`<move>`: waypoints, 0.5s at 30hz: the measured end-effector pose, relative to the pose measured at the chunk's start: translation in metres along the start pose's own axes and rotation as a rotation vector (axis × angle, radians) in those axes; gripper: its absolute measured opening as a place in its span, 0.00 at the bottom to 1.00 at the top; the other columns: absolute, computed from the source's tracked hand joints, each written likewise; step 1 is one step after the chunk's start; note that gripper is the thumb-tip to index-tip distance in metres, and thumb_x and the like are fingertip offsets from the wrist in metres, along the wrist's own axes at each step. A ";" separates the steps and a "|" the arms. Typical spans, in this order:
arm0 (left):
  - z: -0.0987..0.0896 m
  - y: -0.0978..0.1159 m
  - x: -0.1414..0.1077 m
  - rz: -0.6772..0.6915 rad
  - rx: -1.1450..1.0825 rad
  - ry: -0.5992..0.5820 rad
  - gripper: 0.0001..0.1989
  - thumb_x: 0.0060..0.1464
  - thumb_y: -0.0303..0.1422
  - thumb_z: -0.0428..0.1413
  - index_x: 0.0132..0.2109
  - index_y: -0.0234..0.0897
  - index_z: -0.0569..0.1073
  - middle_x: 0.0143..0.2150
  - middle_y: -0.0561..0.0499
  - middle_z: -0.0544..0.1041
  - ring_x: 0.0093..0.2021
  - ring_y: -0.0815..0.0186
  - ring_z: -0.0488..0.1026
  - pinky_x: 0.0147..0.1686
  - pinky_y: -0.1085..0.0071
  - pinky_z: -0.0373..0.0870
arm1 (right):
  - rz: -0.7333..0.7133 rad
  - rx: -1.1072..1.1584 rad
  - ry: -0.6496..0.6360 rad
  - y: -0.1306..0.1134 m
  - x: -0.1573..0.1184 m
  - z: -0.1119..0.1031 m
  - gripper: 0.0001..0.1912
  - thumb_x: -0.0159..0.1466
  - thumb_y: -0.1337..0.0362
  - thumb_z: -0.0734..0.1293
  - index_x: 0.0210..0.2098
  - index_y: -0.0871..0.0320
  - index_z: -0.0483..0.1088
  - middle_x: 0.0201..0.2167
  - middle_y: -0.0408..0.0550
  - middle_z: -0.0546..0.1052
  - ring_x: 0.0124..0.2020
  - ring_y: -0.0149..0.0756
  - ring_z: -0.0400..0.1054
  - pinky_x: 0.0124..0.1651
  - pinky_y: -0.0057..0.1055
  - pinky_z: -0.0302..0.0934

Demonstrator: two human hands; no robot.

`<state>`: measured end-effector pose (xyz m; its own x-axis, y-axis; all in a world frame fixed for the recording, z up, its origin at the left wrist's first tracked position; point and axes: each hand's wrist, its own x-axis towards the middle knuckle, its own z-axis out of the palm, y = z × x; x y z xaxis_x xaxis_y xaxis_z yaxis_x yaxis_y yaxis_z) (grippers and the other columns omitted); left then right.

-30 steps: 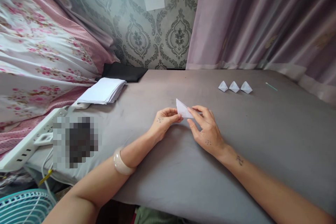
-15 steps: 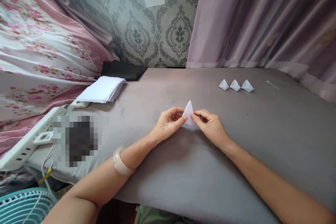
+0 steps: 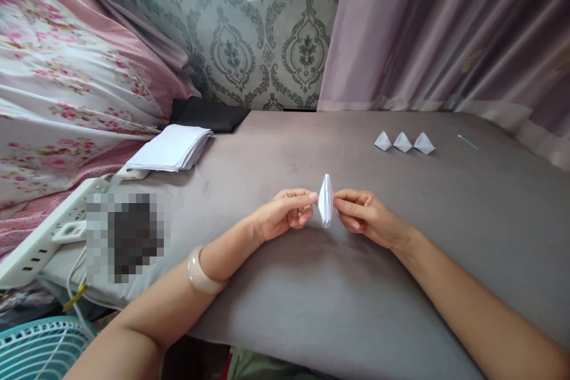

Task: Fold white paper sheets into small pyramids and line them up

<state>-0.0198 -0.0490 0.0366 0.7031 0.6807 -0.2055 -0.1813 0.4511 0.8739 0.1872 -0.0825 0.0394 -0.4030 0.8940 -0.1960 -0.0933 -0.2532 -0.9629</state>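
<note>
A small folded white paper piece (image 3: 326, 202) is held upright above the grey cloth, its layered edge towards me. On its left side, the thumb and fingertips of my left hand (image 3: 287, 212) touch it. My right hand (image 3: 367, 217) pinches its right side between thumb and fingers. Further back on the right, three folded white paper pieces stand in a row: a left one (image 3: 383, 141), a middle one (image 3: 403, 142) and a right one (image 3: 424, 143).
A stack of white paper (image 3: 171, 148) lies at the back left before a black folded item (image 3: 211, 116). A white power strip (image 3: 44, 243) runs along the left edge. A thin green stick (image 3: 468, 142) lies at far right. A fan (image 3: 40, 347) is at lower left.
The held paper has turned from showing its flat triangular face to showing its narrow layered edge. My hands have shifted slightly, with the fingers now at its two sides.
</note>
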 end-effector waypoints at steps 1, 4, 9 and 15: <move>0.000 0.001 -0.001 -0.002 -0.009 -0.023 0.15 0.50 0.41 0.62 0.30 0.34 0.69 0.16 0.56 0.64 0.16 0.78 0.54 0.18 0.75 0.44 | 0.006 0.001 -0.022 0.000 -0.001 -0.001 0.16 0.58 0.52 0.70 0.37 0.58 0.74 0.12 0.33 0.58 0.15 0.22 0.45 0.20 0.25 0.38; 0.001 0.004 -0.006 -0.020 0.011 -0.119 0.15 0.51 0.42 0.61 0.31 0.35 0.69 0.15 0.57 0.65 0.15 0.77 0.55 0.18 0.76 0.46 | 0.022 -0.027 -0.079 -0.002 -0.003 -0.001 0.16 0.58 0.51 0.69 0.36 0.58 0.73 0.11 0.33 0.59 0.14 0.22 0.47 0.19 0.24 0.39; -0.001 0.006 -0.009 -0.087 0.150 -0.225 0.17 0.49 0.45 0.62 0.36 0.34 0.72 0.17 0.55 0.69 0.14 0.76 0.59 0.16 0.76 0.48 | 0.040 -0.058 -0.117 -0.006 -0.005 -0.005 0.15 0.58 0.52 0.69 0.34 0.58 0.72 0.15 0.37 0.66 0.15 0.23 0.53 0.18 0.23 0.43; -0.011 0.001 -0.001 0.100 0.411 0.098 0.15 0.47 0.42 0.64 0.32 0.33 0.74 0.23 0.53 0.72 0.22 0.75 0.64 0.22 0.77 0.57 | -0.029 -0.282 0.012 -0.003 0.000 -0.012 0.16 0.59 0.51 0.68 0.33 0.59 0.72 0.25 0.44 0.75 0.20 0.26 0.64 0.20 0.24 0.53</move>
<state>-0.0285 -0.0432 0.0323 0.6235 0.7702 -0.1344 0.0572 0.1265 0.9903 0.1986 -0.0768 0.0403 -0.3931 0.9039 -0.1684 0.1527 -0.1164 -0.9814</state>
